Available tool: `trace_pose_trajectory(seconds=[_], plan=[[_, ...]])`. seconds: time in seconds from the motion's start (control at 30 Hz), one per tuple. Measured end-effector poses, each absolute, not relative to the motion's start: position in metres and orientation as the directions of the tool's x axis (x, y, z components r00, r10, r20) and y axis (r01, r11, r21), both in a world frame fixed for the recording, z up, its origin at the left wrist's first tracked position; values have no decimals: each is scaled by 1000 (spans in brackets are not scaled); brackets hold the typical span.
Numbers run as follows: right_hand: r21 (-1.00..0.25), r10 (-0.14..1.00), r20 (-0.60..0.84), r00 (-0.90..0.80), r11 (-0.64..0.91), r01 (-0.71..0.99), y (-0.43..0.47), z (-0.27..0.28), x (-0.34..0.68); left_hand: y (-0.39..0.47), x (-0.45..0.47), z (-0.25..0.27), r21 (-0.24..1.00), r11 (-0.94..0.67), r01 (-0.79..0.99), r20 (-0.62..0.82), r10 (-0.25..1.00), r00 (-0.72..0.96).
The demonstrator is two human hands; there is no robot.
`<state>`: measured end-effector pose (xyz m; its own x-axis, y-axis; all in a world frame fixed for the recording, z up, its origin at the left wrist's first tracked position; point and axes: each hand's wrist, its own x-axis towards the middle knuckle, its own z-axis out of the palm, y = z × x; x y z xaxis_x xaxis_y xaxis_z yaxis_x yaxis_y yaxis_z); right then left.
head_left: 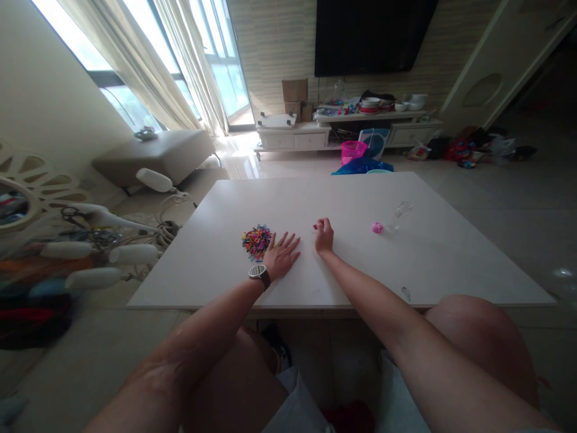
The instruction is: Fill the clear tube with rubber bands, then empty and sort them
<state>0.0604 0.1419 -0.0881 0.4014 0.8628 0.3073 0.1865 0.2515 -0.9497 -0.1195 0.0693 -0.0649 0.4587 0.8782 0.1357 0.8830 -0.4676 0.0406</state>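
Observation:
A pile of small, many-coloured pieces (256,242), too small to name surely, lies on the white table (351,198). My left hand (282,255) rests flat on the tabletop at the pile's right side, fingers spread, the thumb touching its edge. To the right of it, my right hand (324,236) is closed in a pinch, with a tiny reddish piece (315,227) showing at the fingertips. Farther right sit a round pink object (377,228) and a clear, bulb-shaped container (404,208). Near the front edge lies a small clear piece (406,293).
Beyond the table are a pink basket (353,151), a blue bag (360,165) and a low cabinet (293,141) under a television (372,36). On the left stand a grey bench (157,153) and a lamp with several white shades (135,254). My knees are under the front edge.

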Motion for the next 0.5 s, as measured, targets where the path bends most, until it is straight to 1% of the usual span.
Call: trace_pose_trajectory(seconds=[0.07,0.27,0.5], plan=[[-952,866,302,399,249,180,142,-89,61,78,-133,-63,13,-423,906,149,897,416],[-953,870,298,393,247,176,142,-90,61,96,-167,-61,-58,-239,969,123,962,244],[-953,874,295,386,243,180,141,-89,61,94,-179,-60,-33,-173,984,139,975,176]])
